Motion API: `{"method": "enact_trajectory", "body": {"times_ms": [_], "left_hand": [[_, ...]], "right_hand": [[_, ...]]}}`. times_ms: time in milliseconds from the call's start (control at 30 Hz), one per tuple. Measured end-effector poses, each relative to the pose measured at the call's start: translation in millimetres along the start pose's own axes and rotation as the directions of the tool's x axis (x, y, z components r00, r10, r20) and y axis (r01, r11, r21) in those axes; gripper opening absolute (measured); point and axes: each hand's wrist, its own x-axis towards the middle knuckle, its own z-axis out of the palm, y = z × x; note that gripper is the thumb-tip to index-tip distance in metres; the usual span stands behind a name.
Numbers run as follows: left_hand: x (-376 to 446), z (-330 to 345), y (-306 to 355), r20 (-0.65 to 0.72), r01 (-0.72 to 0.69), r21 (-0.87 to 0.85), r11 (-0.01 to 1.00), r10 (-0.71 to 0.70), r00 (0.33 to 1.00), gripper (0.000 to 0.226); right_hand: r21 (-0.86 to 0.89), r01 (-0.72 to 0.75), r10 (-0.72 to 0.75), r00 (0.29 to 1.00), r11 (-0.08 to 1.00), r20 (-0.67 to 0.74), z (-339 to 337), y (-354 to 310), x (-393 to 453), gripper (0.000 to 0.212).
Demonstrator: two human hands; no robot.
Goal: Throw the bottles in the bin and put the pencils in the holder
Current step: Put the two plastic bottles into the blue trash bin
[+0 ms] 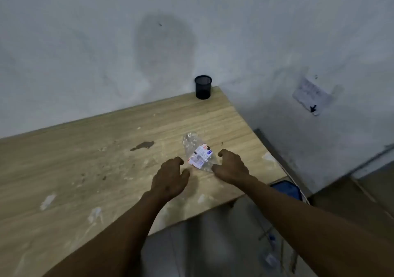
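A crumpled clear plastic bottle (197,152) with a white and red label lies on the wooden table (85,159), near its right edge. My right hand (231,166) hovers at the bottle's near right end, fingers curled and apart, thumb touching or almost touching the plastic. My left hand (170,176) rests just left of the bottle, fingers bent, holding nothing. A black mesh pencil holder (202,87) stands at the table's far right corner, against the wall. No pencils are in view.
A blue bin (286,188) shows partly below the table's right edge, on the floor. The grey wall runs behind the table, with a paper note (310,95) stuck on its right part. The tabletop carries stains and white smears.
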Motion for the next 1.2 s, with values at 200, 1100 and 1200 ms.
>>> {"method": "enact_trajectory", "body": {"times_ms": [200, 1100, 1200], "left_hand": [[52, 26, -20, 0.000, 0.086, -0.087, 0.992, -0.086, 0.996, 0.039], [-82, 46, 81, 0.246, 0.318, -0.904, 0.285, -0.260, 0.934, 0.013], [-123, 68, 97, 0.243, 0.320, -0.914, 0.251, -0.293, 0.925, 0.017]], "right_hand": [[0.027, -0.091, 0.090, 0.996, 0.995, 0.017, 37, 5, 71, 0.066], [0.606, 0.103, -0.172, 0.983, 0.789, 0.057, -41, 96, -148, 0.069], [0.559, 0.024, -0.076, 0.995, 0.829, 0.069, -52, 146, -200, 0.073]]}}
